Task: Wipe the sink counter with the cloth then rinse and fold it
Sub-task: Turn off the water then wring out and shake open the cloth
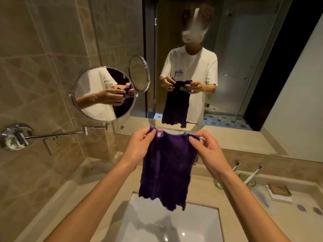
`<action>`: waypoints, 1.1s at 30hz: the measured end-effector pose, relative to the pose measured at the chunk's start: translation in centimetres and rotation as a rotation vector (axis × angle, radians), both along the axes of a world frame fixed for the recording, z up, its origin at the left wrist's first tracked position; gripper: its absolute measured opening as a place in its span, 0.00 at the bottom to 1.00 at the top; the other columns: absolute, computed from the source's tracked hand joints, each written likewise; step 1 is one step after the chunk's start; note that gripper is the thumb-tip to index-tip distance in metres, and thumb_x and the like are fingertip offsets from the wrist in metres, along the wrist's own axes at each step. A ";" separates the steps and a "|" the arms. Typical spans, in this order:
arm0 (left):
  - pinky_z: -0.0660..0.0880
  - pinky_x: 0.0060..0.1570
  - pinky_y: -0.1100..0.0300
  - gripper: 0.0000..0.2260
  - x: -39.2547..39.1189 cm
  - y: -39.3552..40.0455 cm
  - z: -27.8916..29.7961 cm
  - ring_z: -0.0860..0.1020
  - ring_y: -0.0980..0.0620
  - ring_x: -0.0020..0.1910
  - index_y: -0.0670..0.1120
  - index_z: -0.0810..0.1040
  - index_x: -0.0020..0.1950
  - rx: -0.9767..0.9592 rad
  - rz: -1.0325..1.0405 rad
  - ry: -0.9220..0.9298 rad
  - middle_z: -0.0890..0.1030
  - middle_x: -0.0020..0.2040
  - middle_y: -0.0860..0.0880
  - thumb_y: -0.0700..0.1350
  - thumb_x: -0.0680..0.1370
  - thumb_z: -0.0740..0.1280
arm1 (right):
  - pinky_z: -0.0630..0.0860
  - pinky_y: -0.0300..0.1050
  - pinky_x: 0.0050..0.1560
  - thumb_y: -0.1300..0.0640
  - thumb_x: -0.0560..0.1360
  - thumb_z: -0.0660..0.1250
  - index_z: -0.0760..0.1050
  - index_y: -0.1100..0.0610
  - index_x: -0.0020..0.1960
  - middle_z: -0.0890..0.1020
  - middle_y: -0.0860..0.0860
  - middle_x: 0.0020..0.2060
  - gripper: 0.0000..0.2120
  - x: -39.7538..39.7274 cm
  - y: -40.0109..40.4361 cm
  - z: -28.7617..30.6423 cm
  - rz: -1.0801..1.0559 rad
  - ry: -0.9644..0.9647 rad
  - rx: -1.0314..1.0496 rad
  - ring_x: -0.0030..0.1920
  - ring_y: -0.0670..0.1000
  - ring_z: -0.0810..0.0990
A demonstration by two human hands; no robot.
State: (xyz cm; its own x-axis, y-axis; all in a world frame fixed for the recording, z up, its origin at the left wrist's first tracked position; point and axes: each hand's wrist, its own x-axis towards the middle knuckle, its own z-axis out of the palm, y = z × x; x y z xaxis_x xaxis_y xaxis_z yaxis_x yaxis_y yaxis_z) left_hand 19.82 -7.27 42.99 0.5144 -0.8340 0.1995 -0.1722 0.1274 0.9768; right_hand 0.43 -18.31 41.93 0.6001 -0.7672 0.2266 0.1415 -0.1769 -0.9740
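A dark purple cloth (pixel 167 170) hangs open above the white sink basin (pixel 195 226), held up by its two top corners. My left hand (pixel 139 145) pinches the top left corner. My right hand (pixel 208 151) pinches the top right corner. The cloth's ragged lower edge dangles just over the basin's back rim. The beige stone counter (pixel 262 217) surrounds the basin. The tap is hidden behind the cloth.
A round swing-arm mirror (pixel 104 93) juts from the tiled left wall. A big wall mirror (pixel 227 67) faces me. On the right counter stand a green glass (pixel 248 179) with toothbrushes, a tube and a soap box (pixel 279 191).
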 end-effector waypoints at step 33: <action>0.71 0.34 0.67 0.06 7.9 1.3 0.6 0.74 0.60 0.34 0.47 0.76 0.50 -0.192 0.067 0.085 0.79 0.37 0.55 0.42 0.84 0.62 | 0.76 0.43 0.43 0.56 0.81 0.66 0.80 0.50 0.46 0.83 0.46 0.39 0.07 -8.2 -2.1 3.4 -0.279 0.522 -0.460 0.41 0.45 0.81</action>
State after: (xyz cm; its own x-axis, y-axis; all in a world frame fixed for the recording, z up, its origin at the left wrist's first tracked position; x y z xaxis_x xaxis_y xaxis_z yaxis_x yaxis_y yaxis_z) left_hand 27.69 -5.97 43.57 0.5896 -0.7479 0.3050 -0.1045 0.3037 0.9470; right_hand -7.73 -20.36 45.31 0.5142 -0.8032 0.3008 -0.4282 -0.5443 -0.7214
